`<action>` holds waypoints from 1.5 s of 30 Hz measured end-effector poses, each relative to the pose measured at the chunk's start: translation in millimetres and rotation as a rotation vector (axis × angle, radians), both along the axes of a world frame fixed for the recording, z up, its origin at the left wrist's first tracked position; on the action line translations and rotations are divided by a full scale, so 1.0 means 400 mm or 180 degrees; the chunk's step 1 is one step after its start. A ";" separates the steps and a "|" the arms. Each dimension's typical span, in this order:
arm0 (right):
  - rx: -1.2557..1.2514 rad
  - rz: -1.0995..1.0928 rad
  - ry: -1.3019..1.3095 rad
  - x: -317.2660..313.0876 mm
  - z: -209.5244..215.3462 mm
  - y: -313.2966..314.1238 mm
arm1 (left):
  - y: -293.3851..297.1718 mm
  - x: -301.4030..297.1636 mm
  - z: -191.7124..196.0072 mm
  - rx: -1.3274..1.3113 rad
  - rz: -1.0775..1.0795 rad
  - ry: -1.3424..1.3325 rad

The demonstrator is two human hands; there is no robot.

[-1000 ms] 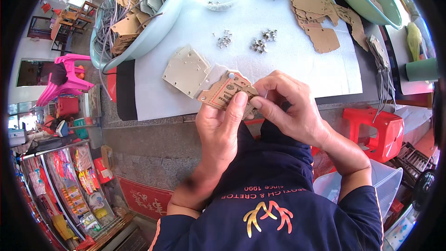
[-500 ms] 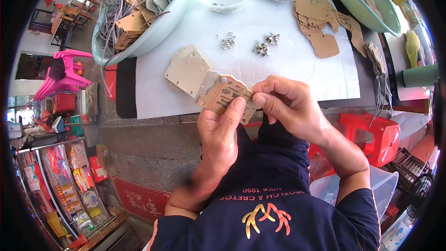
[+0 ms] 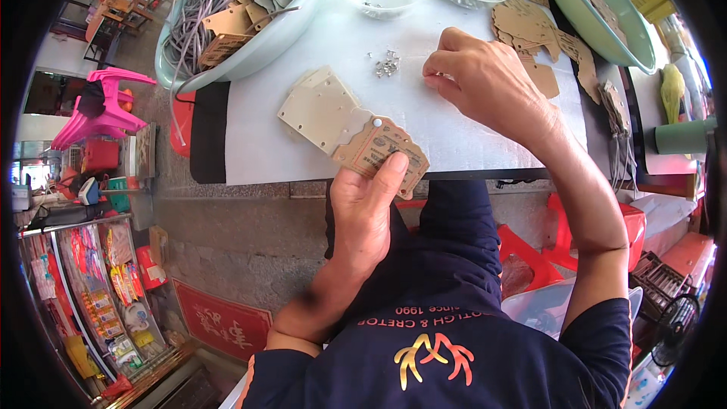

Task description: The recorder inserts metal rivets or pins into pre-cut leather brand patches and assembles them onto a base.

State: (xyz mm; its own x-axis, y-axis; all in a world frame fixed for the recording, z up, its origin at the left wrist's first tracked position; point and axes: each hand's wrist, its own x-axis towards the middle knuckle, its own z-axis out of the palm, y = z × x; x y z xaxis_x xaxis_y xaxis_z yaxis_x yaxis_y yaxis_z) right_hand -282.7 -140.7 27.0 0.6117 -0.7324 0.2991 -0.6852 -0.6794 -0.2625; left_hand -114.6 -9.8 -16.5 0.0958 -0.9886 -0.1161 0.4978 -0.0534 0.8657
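Observation:
My left hand (image 3: 362, 216) grips a brown printed tag (image 3: 379, 142) with a wavy edge, thumb pressed on top. A small silvery rivet (image 3: 377, 123) sits near the tag's upper corner. Beyond the tag, overlapping it, is a stack of pale plates (image 3: 314, 106) with small holes. My right hand (image 3: 488, 79) is over the white sheet, thumb and fingertips pinched together; whatever they hold cannot be made out. Left of those fingertips lies a little pile of metal rivets (image 3: 388, 64).
A blue-green basin (image 3: 265, 45) of corded tags stands far left. Two clear bowls (image 3: 390, 11) hold small metal parts. Brown tags (image 3: 522, 19) lie far right beside another basin (image 3: 606, 23). Grey-corded tags (image 3: 617, 110) hang at the table's right edge. A red stool (image 3: 526, 257) is below.
My right hand has left the tag and moved up and right over the sheet, covering where the second rivet pile lay. My left hand keeps its hold on the tag.

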 end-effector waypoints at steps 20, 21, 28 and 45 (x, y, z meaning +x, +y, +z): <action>-0.0051 0.0402 0.0612 0.028 -0.001 -0.024 | -0.003 0.007 0.010 -0.0051 -0.0251 -0.0209; -0.0056 0.0541 0.0238 0.018 -0.004 -0.020 | -0.001 0.011 0.008 0.0005 -0.0283 -0.0056; 0.2529 0.0081 -0.2224 -0.024 -0.009 0.056 | -0.009 0.004 0.032 0.0082 -0.0158 0.0401; 0.1953 -0.0114 -0.3279 0.004 -0.066 0.192 | -0.041 -0.037 0.049 -0.0289 -0.0116 0.0355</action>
State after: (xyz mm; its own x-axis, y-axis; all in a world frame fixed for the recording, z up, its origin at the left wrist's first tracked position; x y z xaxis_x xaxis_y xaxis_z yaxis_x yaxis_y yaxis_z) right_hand -281.2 -64.0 0.8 0.2662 -0.9358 0.2311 0.0212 -0.2340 -0.9720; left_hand -129.3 -26.3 3.2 0.0513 -0.9981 -0.0339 0.5903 0.0030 0.8072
